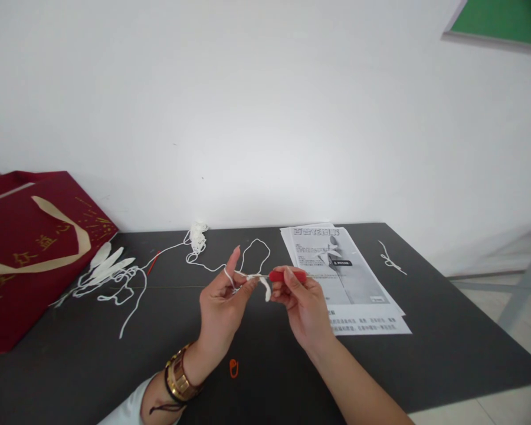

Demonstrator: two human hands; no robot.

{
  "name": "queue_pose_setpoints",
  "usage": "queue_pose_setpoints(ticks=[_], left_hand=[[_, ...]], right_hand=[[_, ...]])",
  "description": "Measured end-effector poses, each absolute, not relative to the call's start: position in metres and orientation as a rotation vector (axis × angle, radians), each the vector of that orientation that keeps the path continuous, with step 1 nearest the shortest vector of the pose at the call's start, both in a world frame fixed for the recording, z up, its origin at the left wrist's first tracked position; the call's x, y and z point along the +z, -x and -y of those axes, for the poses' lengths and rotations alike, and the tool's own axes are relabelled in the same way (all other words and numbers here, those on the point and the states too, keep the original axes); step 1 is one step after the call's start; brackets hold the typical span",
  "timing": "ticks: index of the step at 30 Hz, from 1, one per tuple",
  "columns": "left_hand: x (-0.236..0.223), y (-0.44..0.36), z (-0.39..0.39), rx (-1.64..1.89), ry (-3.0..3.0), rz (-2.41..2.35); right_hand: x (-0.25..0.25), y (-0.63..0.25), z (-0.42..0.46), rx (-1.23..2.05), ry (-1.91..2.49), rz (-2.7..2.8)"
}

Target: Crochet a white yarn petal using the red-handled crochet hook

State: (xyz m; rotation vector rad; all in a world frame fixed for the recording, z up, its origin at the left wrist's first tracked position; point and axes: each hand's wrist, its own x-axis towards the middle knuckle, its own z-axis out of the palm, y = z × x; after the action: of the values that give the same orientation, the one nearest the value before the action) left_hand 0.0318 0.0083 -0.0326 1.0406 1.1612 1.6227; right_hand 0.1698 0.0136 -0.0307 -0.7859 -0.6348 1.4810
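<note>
My left hand (pixel 225 302) pinches a small strip of white crochet work (pixel 266 289) between thumb and fingers, its index finger raised with white yarn running over it. In my right hand (pixel 301 300) is a crochet hook (pixel 277 275) with a red handle, its thin metal shaft pointing left into the work. Fingers of my left hand partly hide where hook and yarn meet. The working yarn (pixel 259 241) loops behind my hands and leads back left to a loose bundle of white yarn (pixel 198 237) by the wall.
Left on the dark table (pixel 265 389) lie white crocheted petals (pixel 108 262) with tangled tails, a thin red stick (pixel 153 262), and a maroon gift bag (pixel 30 307). An orange stitch marker (pixel 234 368) lies in front. Printed sheets (pixel 367 316) and a knotted yarn scrap (pixel 392 260) are at right.
</note>
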Motion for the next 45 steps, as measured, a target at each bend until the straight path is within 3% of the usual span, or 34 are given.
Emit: queue_pose_setpoints(ticks=[6, 10, 13, 19, 28, 45], left_hand=[[-0.035, -0.033, -0.013, 1.585, -0.834, -1.065], [-0.028, -0.026, -0.020, 1.429, -0.633, -0.873], [-0.021, -0.014, -0.024, 1.295, -0.607, -0.782], [-0.012, 0.002, -0.026, 1.139, -0.643, -0.682], [-0.006, 0.001, -0.022, 1.180, -0.682, -0.605], [-0.002, 0.009, -0.018, 1.241, -0.766, -0.543]], right_hand=[[-0.036, -0.169, -0.001, 0.939, 0.933, 1.222], [-0.041, -0.172, 0.003, 0.333, 0.733, 1.778], [-0.043, -0.177, 0.002, 0.132, 0.578, 1.942], [-0.039, -0.182, 0.002, 0.469, 0.601, 1.744], [-0.038, -0.170, 0.003, 1.025, 0.603, 1.223], [-0.028, -0.180, 0.001, 1.120, 0.516, 1.156]])
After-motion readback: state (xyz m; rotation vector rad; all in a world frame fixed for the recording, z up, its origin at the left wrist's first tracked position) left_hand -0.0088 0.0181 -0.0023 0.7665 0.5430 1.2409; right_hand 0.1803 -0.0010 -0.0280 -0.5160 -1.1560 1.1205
